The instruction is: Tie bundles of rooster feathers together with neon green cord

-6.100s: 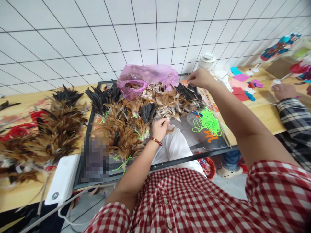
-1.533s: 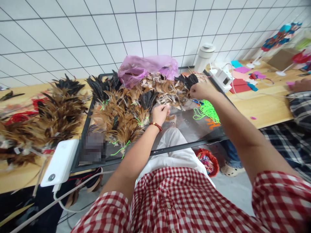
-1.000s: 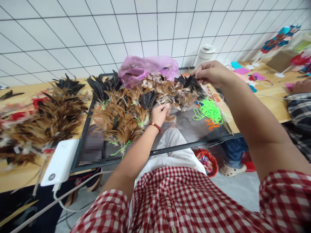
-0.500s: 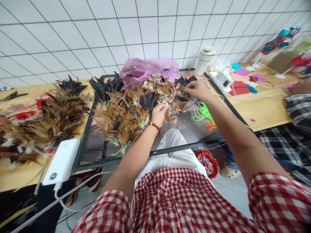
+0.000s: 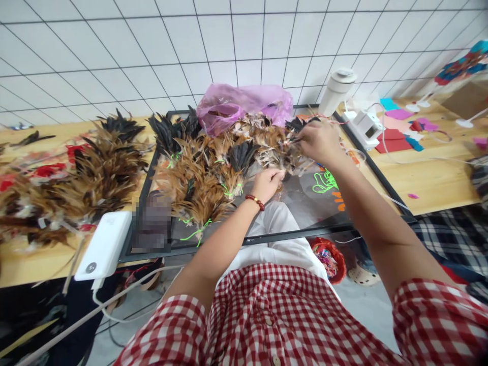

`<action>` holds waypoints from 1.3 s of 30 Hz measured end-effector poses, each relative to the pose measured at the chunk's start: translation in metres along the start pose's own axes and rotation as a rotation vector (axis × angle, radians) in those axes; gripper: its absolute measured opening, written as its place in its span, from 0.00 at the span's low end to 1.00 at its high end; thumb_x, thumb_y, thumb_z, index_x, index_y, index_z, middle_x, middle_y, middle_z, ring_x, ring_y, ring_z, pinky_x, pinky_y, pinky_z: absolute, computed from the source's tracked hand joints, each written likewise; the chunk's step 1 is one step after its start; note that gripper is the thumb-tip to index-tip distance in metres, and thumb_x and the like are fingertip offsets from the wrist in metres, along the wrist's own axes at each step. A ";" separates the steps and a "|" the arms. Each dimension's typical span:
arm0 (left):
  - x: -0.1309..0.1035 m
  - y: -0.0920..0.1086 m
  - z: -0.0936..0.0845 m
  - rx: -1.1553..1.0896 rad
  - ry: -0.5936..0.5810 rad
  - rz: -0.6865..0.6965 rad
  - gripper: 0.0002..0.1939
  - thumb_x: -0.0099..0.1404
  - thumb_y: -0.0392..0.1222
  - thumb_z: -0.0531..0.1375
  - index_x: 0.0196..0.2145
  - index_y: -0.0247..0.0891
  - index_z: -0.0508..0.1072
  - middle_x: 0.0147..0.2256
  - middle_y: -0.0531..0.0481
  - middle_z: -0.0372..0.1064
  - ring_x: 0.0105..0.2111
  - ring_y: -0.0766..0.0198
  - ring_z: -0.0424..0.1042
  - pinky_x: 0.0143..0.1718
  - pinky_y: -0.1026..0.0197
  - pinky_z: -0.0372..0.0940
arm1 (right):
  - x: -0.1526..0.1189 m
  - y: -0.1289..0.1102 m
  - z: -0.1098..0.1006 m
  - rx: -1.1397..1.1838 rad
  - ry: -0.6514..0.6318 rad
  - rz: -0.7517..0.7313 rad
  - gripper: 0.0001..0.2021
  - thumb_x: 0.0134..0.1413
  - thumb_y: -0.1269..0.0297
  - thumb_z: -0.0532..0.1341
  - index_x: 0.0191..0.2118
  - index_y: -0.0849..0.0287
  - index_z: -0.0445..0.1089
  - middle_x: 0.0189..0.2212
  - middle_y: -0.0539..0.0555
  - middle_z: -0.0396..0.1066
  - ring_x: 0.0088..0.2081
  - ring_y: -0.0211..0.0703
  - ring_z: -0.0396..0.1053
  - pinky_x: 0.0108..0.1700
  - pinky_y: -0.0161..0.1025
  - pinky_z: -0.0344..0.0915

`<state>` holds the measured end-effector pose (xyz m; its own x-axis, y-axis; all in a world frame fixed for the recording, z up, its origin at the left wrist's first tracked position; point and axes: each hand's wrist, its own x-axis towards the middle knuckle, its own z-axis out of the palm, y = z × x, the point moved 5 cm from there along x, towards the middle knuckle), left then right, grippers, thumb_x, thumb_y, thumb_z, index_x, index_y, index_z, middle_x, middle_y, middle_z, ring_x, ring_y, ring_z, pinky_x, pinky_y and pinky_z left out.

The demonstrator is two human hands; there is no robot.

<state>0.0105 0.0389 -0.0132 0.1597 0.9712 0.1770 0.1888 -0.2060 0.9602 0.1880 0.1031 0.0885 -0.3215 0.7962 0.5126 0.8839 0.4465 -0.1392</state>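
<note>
My left hand (image 5: pixel 268 184), with a red bead bracelet (image 5: pixel 255 202) on its wrist, is closed in a pinch over the black-framed tray (image 5: pixel 305 232). Brown feather (image 5: pixel 281 192) shows just below its fingertips. Farther back, my right hand (image 5: pixel 320 141) has its fingers pinched together at the loose feathers (image 5: pixel 293 152), beside dark ones (image 5: pixel 301 123). What its fingertips hold is hidden. Brown feather bunches (image 5: pixel 202 195), some tied with green string (image 5: pixel 196 230), fill the tray's left half. A tangle of green cord (image 5: pixel 324 182) lies below my right forearm.
A pink plastic bag (image 5: pixel 251 99) sits at the tray's back edge, near a white bottle (image 5: pixel 337 91) and a power strip (image 5: pixel 366 129). More feather bunches (image 5: pixel 102 173) and a white power bank (image 5: pixel 103 245) are at left. At right, a person's plaid sleeve (image 5: pixel 482 178) shows.
The view has swung slightly left. My left hand has shifted a little to the right. My right hand has turned its back upward, its fingers now lower at the feathers.
</note>
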 end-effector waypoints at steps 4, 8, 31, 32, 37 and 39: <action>-0.005 0.008 0.004 0.215 -0.043 0.172 0.09 0.68 0.37 0.62 0.32 0.38 0.81 0.34 0.47 0.80 0.37 0.61 0.77 0.45 0.60 0.68 | 0.035 -0.040 0.002 -0.006 -0.069 -0.136 0.11 0.57 0.71 0.61 0.40 0.58 0.81 0.51 0.59 0.76 0.53 0.61 0.69 0.54 0.60 0.63; -0.004 0.006 0.003 0.267 -0.051 0.139 0.09 0.69 0.37 0.61 0.34 0.37 0.82 0.37 0.45 0.82 0.40 0.59 0.78 0.47 0.59 0.69 | 0.069 -0.094 0.030 0.108 -0.164 -0.336 0.11 0.57 0.72 0.61 0.39 0.59 0.82 0.56 0.60 0.74 0.56 0.61 0.68 0.57 0.60 0.60; -0.002 0.014 0.000 -0.559 0.033 -0.311 0.11 0.68 0.42 0.66 0.30 0.34 0.74 0.19 0.59 0.64 0.15 0.77 0.58 0.17 0.72 0.51 | -0.058 -0.018 0.043 0.908 -0.096 0.212 0.17 0.55 0.45 0.67 0.39 0.52 0.82 0.39 0.55 0.81 0.43 0.51 0.76 0.54 0.53 0.71; -0.002 0.018 0.001 -0.566 0.019 -0.317 0.12 0.67 0.43 0.67 0.30 0.34 0.74 0.18 0.59 0.63 0.15 0.78 0.56 0.17 0.72 0.48 | -0.060 -0.023 0.046 0.980 -0.121 0.217 0.19 0.55 0.42 0.67 0.41 0.52 0.82 0.39 0.55 0.81 0.43 0.50 0.76 0.54 0.52 0.71; 0.002 0.034 0.012 -0.568 -0.083 -0.361 0.14 0.66 0.43 0.68 0.28 0.32 0.73 0.18 0.57 0.63 0.14 0.80 0.51 0.17 0.72 0.42 | -0.058 -0.029 0.046 1.171 -0.100 0.243 0.25 0.48 0.37 0.70 0.42 0.52 0.83 0.35 0.53 0.80 0.38 0.44 0.75 0.48 0.46 0.73; 0.006 0.037 0.017 -0.572 -0.131 -0.361 0.14 0.65 0.43 0.69 0.28 0.31 0.73 0.18 0.56 0.65 0.14 0.80 0.50 0.17 0.72 0.41 | -0.057 -0.022 0.045 1.187 -0.060 0.241 0.22 0.46 0.39 0.72 0.37 0.52 0.84 0.35 0.53 0.79 0.36 0.43 0.74 0.45 0.43 0.72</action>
<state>0.0346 0.0353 0.0197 0.3056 0.9372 -0.1680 -0.2834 0.2579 0.9237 0.1719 0.0664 0.0246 -0.2350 0.9140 0.3307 0.0721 0.3557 -0.9318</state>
